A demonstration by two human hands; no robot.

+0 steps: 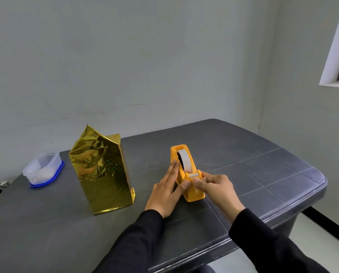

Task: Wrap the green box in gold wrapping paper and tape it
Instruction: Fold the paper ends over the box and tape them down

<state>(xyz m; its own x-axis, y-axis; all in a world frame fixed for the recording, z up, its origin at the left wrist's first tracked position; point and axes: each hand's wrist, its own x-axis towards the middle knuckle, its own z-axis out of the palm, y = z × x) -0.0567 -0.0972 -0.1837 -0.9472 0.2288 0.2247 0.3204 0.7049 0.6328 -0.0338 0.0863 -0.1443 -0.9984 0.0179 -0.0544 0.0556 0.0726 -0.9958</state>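
The wrapped box (pixel 101 170) stands upright on the dark table (pixel 263 174), to the left of both hands and apart from them. Gold foil paper covers every visible face; no green shows. Its top end is unsealed, with loose flaps rising to creased points, and a small flap juts out at the lower right corner.

The left hand (pixel 167 191) lies with fingers straight along the left side of the yellow tape dispenser (pixel 186 174), thumb pressed on its front, steadying it. The right hand (pixel 214 186) pinches at the cutter end, thumb and forefinger together on what is presumably the free tape end; the strip itself is too small to confirm.

Assessment: the foil appears thin, slick and easily creased or torn, so flaps should be folded with flat fingers along existing creases, not tugged. The box reads as stiff and likely light; tall and narrow, it may tip when pressed from above, so one hand should brace a side wall.

A lidded clear plastic container (pixel 43 168) sits at the table's far left.
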